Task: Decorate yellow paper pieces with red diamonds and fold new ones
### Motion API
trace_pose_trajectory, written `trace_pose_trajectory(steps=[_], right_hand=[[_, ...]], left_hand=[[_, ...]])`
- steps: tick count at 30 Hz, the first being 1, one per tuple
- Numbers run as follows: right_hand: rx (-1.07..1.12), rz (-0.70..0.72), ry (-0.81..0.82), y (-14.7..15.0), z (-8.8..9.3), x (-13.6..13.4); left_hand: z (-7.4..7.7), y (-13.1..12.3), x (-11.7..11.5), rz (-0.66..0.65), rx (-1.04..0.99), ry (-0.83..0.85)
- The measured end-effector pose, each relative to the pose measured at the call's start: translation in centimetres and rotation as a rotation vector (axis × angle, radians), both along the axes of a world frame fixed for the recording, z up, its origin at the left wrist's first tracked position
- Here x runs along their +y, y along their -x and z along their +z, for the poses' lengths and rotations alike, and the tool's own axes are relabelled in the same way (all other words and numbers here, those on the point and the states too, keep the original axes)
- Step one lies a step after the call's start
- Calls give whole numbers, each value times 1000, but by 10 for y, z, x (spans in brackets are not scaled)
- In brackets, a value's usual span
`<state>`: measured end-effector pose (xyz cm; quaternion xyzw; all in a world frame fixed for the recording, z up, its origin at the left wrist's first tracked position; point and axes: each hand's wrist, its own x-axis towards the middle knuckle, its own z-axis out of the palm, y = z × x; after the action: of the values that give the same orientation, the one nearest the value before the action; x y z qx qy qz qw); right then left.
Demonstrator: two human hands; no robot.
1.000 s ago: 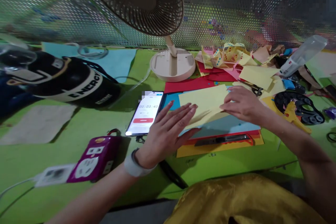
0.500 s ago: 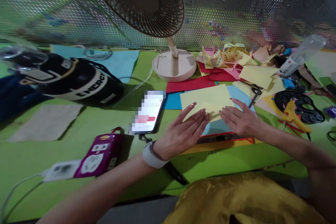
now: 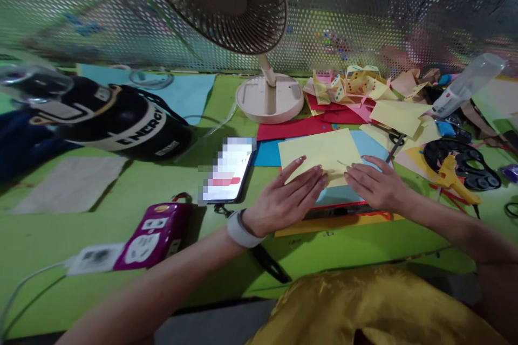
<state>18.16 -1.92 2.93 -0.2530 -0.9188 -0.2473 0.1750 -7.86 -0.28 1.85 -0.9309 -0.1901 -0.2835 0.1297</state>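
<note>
A pale yellow sheet of paper point(image 3: 318, 151) lies over a light blue sheet point(image 3: 340, 194) on the green table. My left hand point(image 3: 285, 197) rests across the yellow sheet's near left part, its fingers stretched out. On the near right part lies my right hand point(image 3: 376, 186), fingers likewise extended and angled toward the left ones. A small gap separates the two sets of fingertips. Between them, the sheet's near edge looks raised or folded. What lies under the fingers is hidden.
A fan point(image 3: 269, 99) stands behind the papers. A phone point(image 3: 230, 172), a purple device point(image 3: 156, 234) and a large black bottle point(image 3: 133, 124) are to the left. Scissors point(image 3: 396, 145), a yellow glue gun point(image 3: 455, 180), a clear bottle point(image 3: 469, 86) and folded paper pieces point(image 3: 356, 83) crowd the right.
Both hands have shifted slightly to the right along the yellow sheet's near edge. They stay flat with fingers extended. The camera view has moved a little.
</note>
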Motion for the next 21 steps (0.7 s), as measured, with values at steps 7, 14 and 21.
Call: trace_pose_trajectory(steps=[7,14,21], right_hand=[[21,-63,-78,-20,2,2],[43,-134,-50,-19,-4,4],[-69,-72,37,-2,-25,11]], left_hand=[[-6,46,3,110,20,49],[11,61,-5,273,-40,-71],[-13,4,3,52,78,1]])
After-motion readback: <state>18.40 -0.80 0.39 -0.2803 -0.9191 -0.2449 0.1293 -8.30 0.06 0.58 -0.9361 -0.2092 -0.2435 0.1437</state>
